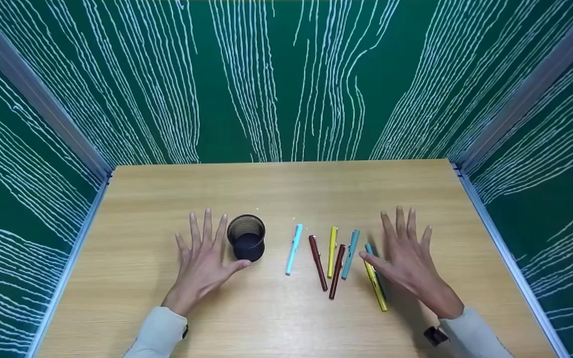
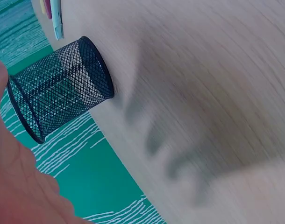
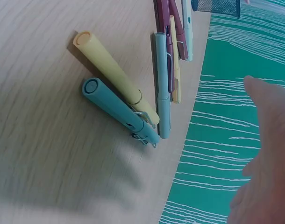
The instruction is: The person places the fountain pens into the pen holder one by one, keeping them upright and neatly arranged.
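My left hand [image 1: 204, 268] is spread beside a black mesh pen cup [image 1: 249, 247], its thumb close to the cup; whether they touch I cannot tell. The cup stands upright, and no pens show inside it. My right hand [image 1: 408, 263], fingers spread, hovers at the right over a yellow pen [image 1: 376, 288] and a teal pen [image 3: 119, 109] lying side by side. Between the hands lie a light blue pen [image 1: 294, 249], two dark red pens [image 1: 318, 263], another yellow pen [image 1: 332, 252] and another teal pen [image 1: 350, 254]. Neither hand holds anything.
The pens and cup are on a light wooden table [image 1: 167, 184]. Green panels [image 1: 296, 79] with white wavy lines stand behind it and at both sides. Grey metal posts [image 1: 43, 89] mark the back corners. Hand shadows fall across the tabletop.
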`<state>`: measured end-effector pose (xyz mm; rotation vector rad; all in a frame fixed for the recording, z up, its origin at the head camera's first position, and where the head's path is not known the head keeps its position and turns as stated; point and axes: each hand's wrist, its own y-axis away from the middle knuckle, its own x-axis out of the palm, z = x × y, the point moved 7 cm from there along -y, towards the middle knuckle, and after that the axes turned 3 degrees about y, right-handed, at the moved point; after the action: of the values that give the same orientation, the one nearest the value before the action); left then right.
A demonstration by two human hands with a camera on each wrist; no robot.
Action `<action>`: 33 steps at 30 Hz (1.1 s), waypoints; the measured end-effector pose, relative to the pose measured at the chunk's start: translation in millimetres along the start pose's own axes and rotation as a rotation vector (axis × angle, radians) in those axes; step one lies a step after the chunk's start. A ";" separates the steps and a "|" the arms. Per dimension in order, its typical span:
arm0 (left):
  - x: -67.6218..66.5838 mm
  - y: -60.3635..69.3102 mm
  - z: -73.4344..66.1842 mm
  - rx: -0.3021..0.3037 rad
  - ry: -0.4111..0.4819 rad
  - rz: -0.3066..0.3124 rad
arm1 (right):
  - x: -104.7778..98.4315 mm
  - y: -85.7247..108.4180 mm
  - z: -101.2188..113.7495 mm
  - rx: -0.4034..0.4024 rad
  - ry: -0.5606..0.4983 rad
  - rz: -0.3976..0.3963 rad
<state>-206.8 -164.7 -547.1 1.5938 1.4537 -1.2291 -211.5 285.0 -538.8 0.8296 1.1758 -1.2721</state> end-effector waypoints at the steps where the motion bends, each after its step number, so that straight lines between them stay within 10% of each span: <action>1: 0.5 -0.4 -0.4 0.006 0.012 -0.001 | 0.0 0.5 -0.2 0.004 -0.011 0.000; 12: 6.9 -3.5 0.3 0.048 0.239 -0.002 | 2.7 9.7 -2.3 0.017 -0.110 -0.011; 33: 16.2 -12.3 -0.2 0.063 0.662 0.040 | 0.3 30.7 -3.8 -0.118 -0.203 -0.312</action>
<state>-219.6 -156.4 -560.5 2.1876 1.7642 -0.7496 -182.2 293.5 -544.3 0.4284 1.2331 -1.4858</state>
